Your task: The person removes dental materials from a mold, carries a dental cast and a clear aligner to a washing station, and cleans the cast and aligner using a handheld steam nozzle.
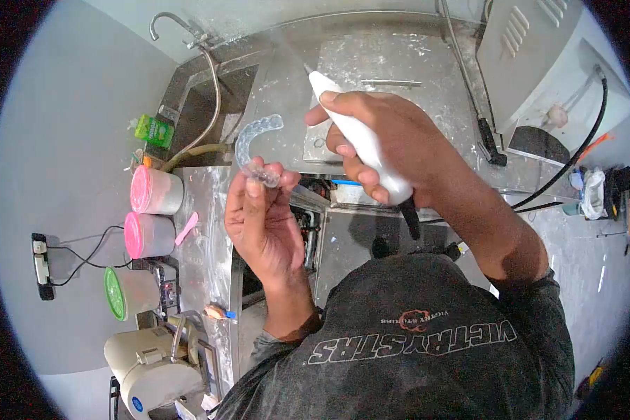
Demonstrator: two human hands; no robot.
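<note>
Between thumb and fingers, my left hand [262,224] pinches one end of a clear dental aligner [247,140], whose curved arch stands up above the fingertips. My right hand [399,140] is wrapped round a white handpiece [360,136], with the thumb along its upper side. The handpiece's thin metal nozzle [308,68] points up and to the left, away from the aligner, and a faint streak of mist shows past the tip. A black hose [409,220] leaves its lower end. The two hands are apart, above the metal counter's front edge.
Behind lies a dusty metal counter [287,84] with a sink [238,91] and tap [171,21]. Lidded tubs [154,234] and a beige machine [154,371] line the left side. A white cabinet [539,63] and a black hose [588,140] are at right.
</note>
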